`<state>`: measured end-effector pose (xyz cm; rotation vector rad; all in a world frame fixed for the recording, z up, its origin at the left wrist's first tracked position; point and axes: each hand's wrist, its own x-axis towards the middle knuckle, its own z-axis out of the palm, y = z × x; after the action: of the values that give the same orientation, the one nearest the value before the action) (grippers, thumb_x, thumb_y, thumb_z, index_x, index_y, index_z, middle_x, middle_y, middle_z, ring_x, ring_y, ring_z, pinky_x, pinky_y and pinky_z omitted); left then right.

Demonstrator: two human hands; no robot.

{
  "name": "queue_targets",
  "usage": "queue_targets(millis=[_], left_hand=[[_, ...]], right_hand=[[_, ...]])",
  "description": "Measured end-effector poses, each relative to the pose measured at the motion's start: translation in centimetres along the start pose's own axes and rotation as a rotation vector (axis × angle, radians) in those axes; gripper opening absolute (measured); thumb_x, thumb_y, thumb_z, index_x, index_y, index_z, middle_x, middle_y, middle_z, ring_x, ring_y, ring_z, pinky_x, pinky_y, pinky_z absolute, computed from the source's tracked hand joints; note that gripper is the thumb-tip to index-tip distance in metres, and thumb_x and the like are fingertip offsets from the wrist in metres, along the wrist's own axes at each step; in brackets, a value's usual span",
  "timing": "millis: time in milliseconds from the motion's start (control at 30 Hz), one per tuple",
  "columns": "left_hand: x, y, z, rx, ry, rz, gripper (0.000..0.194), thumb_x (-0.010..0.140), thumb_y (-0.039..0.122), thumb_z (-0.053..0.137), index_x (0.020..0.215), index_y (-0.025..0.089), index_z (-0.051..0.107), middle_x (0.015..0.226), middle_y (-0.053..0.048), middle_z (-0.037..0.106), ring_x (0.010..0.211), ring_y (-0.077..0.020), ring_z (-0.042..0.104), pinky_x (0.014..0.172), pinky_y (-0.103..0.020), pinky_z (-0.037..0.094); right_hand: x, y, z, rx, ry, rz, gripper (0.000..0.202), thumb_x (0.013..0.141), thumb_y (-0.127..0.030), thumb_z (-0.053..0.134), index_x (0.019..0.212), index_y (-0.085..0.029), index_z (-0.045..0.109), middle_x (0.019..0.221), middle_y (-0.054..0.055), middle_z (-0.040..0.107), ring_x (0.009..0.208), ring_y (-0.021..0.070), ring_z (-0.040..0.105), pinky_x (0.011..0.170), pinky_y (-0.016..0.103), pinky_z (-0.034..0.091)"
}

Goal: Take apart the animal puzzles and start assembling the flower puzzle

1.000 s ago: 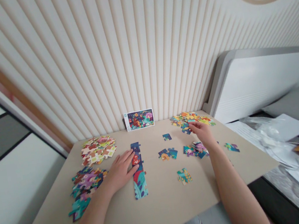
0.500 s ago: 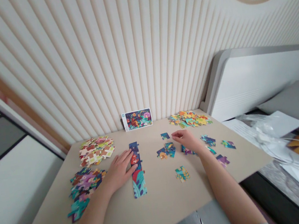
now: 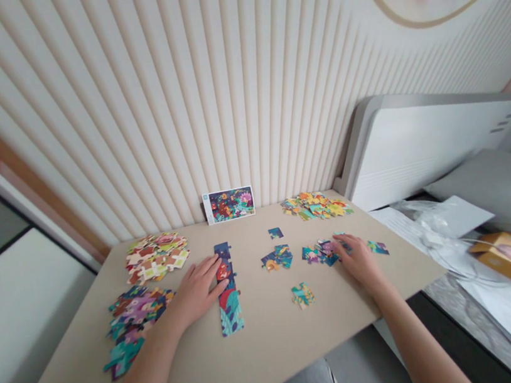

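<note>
A narrow joined strip of puzzle pieces (image 3: 231, 312) lies upright on the beige table (image 3: 269, 354). My left hand (image 3: 199, 288) rests flat beside it, fingers spread, with fingertips on its left edge. On the right, my right hand (image 3: 357, 259) is over a loose group of dark pieces (image 3: 312, 254), its fingers bent down onto them; whether a piece is between them is hidden. Small clusters lie between the hands: a blue and orange one (image 3: 277, 257), a teal and yellow one (image 3: 303, 296) and a single dark blue piece (image 3: 275, 233).
A picture card (image 3: 229, 205) leans on the ribbed wall. Piles of pieces lie at the back left (image 3: 157, 257), front left (image 3: 133, 319) and back right (image 3: 317, 205). Beyond the table's right edge are a bed with a pillow, papers and an orange box (image 3: 507, 257).
My right hand has moved right and toward me, from near the single blue piece to the right-hand group, whose pieces now lie closer together. My left hand stays by the strip.
</note>
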<state>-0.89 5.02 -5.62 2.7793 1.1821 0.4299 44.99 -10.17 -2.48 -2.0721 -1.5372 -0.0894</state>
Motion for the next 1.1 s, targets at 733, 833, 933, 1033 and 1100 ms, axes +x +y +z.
queue_targets(millis=[733, 833, 933, 1033, 1100], left_hand=[[0.0, 0.1, 0.0, 0.004, 0.001, 0.000, 0.064, 0.098, 0.059, 0.040, 0.150, 0.022, 0.043, 0.156, -0.010, 0.042, 0.142, -0.0285, 0.040, 0.119, -0.052, 0.028], [0.0, 0.1, 0.0, 0.003, 0.003, 0.000, 0.064, 0.098, 0.059, 0.040, 0.150, 0.022, 0.043, 0.155, -0.010, 0.042, 0.142, -0.0290, 0.040, 0.119, -0.053, 0.028], [0.0, 0.1, 0.0, -0.001, 0.003, 0.001, 0.063, 0.098, 0.059, 0.039, 0.150, 0.022, 0.042, 0.155, -0.009, 0.042, 0.143, -0.0288, 0.039, 0.118, -0.052, 0.029], [0.0, 0.0, 0.0, -0.006, 0.010, 0.003, 0.064, 0.098, 0.059, 0.040, 0.150, 0.023, 0.042, 0.155, -0.009, 0.043, 0.142, -0.0285, 0.040, 0.118, -0.051, 0.029], [0.0, 0.0, 0.0, -0.007, 0.009, 0.001, 0.064, 0.098, 0.060, 0.039, 0.150, 0.023, 0.042, 0.155, -0.009, 0.042, 0.142, -0.0284, 0.040, 0.119, -0.051, 0.029]], right_hand=[[-1.2, 0.5, 0.7, -0.002, 0.210, 0.120, 0.040, 0.091, -0.046, 0.052, 0.120, -0.023, 0.067, 0.127, 0.012, 0.060, 0.116, 0.0310, 0.057, 0.100, 0.047, 0.040], [-1.6, 0.3, 0.5, -0.144, 0.194, 0.188, 0.037, 0.092, -0.043, 0.051, 0.118, -0.023, 0.068, 0.124, 0.013, 0.061, 0.115, 0.0339, 0.055, 0.099, 0.052, 0.037], [-2.0, -0.5, 0.4, -0.244, 0.197, 0.128, 0.034, 0.094, -0.042, 0.050, 0.115, -0.024, 0.070, 0.129, 0.014, 0.059, 0.117, 0.0351, 0.052, 0.104, 0.056, 0.029], [-2.2, -1.3, 0.3, -0.254, 0.192, 0.018, 0.034, 0.097, -0.043, 0.047, 0.111, -0.025, 0.071, 0.128, 0.012, 0.062, 0.118, 0.0333, 0.052, 0.107, 0.056, 0.024], [-2.2, -1.7, 0.2, -0.239, 0.155, -0.043, 0.034, 0.097, -0.046, 0.047, 0.110, -0.026, 0.071, 0.120, 0.011, 0.067, 0.117, 0.0323, 0.052, 0.108, 0.055, 0.024]])
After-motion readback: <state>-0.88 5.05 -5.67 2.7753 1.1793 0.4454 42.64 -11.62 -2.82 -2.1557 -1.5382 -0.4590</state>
